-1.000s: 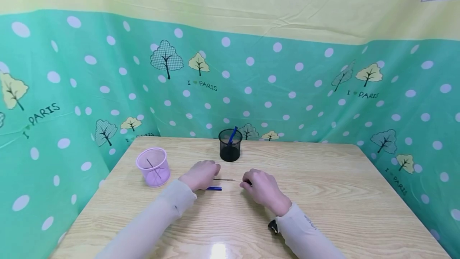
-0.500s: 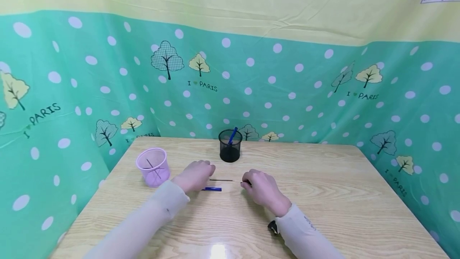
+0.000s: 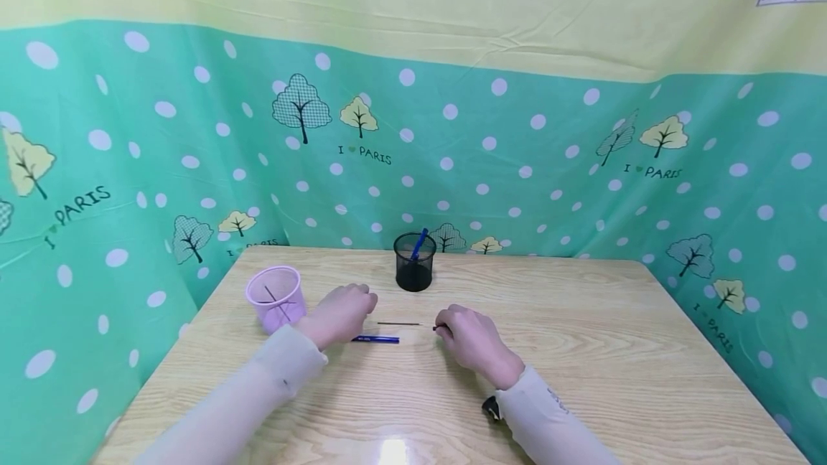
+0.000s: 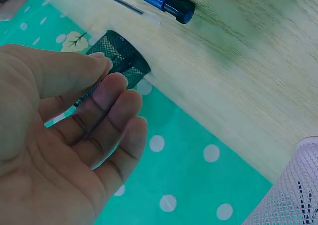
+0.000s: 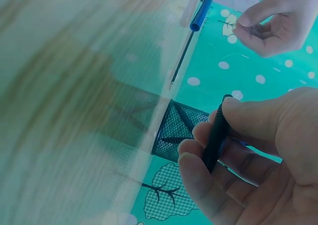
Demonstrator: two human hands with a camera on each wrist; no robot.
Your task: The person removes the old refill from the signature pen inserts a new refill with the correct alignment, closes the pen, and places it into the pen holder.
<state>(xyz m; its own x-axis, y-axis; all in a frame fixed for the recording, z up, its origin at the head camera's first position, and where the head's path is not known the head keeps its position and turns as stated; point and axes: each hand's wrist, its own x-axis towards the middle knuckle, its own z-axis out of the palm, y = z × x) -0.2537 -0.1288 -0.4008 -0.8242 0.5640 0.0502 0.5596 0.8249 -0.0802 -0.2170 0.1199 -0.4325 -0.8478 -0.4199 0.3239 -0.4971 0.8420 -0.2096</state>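
Note:
My right hand (image 3: 472, 334) pinches a short black tube-shaped pen part (image 5: 217, 135) between thumb and fingers, held near the table. My left hand (image 3: 342, 313) hovers over the table with loosely bent fingers; in the left wrist view nothing shows between thumb and fingertips. A thin pen refill (image 3: 399, 323) lies between the hands, its tip toward the right hand. Nearer me, parallel to it, is a blue pen barrel (image 3: 377, 339), its left end partly hidden behind the left hand in the head view. The left wrist view shows "0.7" printed on it.
A black mesh pen holder (image 3: 413, 275) with a blue pen (image 3: 420, 241) in it stands at the table's back. Left of the left hand is a lilac mesh holder (image 3: 274, 285) containing thin dark sticks. Polka-dot curtain (image 3: 517, 149) hangs around the wooden table (image 3: 581, 350).
My left hand has moved left, away from the refill, uncovering more of the refill and the blue barrel. My right hand has stayed almost still, still pinching the black pen part.

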